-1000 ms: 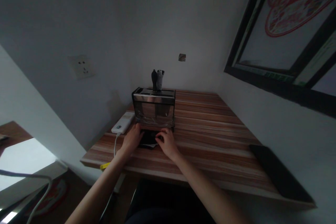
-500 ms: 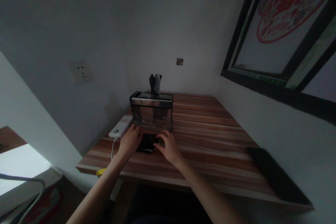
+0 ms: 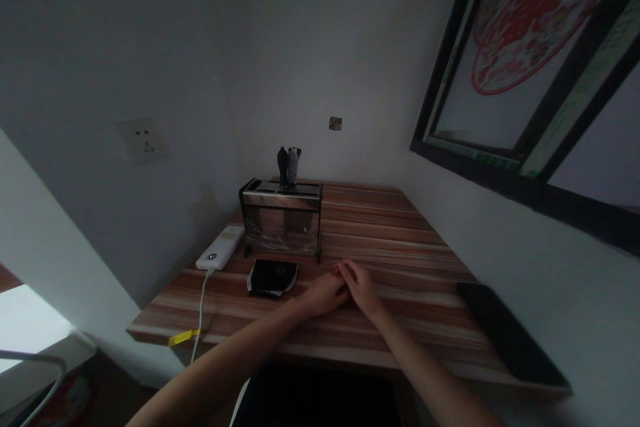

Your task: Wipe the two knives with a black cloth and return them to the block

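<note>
My left hand point(image 3: 326, 293) and my right hand point(image 3: 361, 288) meet above the wood-grain table point(image 3: 395, 310), near its front. The right fingers lie against the left fingertips. Both hands look closed, and I make out nothing held in them. To their left lies a flat black wallet-like item point(image 3: 273, 275) with pale edges; neither hand touches it. Behind it stands a knife block point(image 3: 283, 227) with clear sides and a dark frame. Two handles point(image 3: 289, 167) stick up from its top, one black and one speckled grey.
Left of the block is a white power bank point(image 3: 221, 248) with a white cable point(image 3: 202, 307) over the table edge, by a yellow tag point(image 3: 183, 337). A long dark flat object point(image 3: 510, 333) lies at the right edge. Walls bound the table; one has a socket point(image 3: 143, 140).
Both hands have let go of the black wallet-like item and moved right, where they now touch each other. The item stays lying before the block. The camera view has shifted slightly.
</note>
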`<move>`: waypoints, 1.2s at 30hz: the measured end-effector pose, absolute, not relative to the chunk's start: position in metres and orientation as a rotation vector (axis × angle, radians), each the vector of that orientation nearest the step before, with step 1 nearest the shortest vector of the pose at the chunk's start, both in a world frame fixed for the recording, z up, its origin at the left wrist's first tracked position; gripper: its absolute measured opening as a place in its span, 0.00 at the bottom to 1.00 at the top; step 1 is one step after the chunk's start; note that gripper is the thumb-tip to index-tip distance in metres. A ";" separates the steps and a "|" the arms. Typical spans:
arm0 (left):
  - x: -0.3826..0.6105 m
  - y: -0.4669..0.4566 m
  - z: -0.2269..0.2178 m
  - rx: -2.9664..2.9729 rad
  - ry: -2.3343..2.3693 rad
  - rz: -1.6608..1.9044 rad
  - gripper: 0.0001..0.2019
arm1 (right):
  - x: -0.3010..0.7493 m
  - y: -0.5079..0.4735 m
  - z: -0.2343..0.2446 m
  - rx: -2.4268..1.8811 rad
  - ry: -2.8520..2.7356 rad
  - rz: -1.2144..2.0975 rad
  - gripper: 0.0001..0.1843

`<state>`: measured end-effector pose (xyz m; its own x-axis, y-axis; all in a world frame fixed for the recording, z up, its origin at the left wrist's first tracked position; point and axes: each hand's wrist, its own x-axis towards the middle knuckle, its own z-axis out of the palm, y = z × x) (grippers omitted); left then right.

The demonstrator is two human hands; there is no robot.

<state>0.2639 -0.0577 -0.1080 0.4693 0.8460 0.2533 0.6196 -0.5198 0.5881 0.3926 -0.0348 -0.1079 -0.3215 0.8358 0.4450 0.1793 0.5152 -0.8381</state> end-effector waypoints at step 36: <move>0.254 -0.048 -0.112 2.396 1.062 0.718 0.12 | 0.383 -0.030 -0.117 -0.925 -1.803 0.874 0.29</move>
<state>0.2545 -0.0479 -0.1118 0.5743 0.7675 0.2847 0.5501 -0.6194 0.5601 0.3832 -0.0296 -0.1168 -0.3140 0.8646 0.3923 0.2275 0.4697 -0.8530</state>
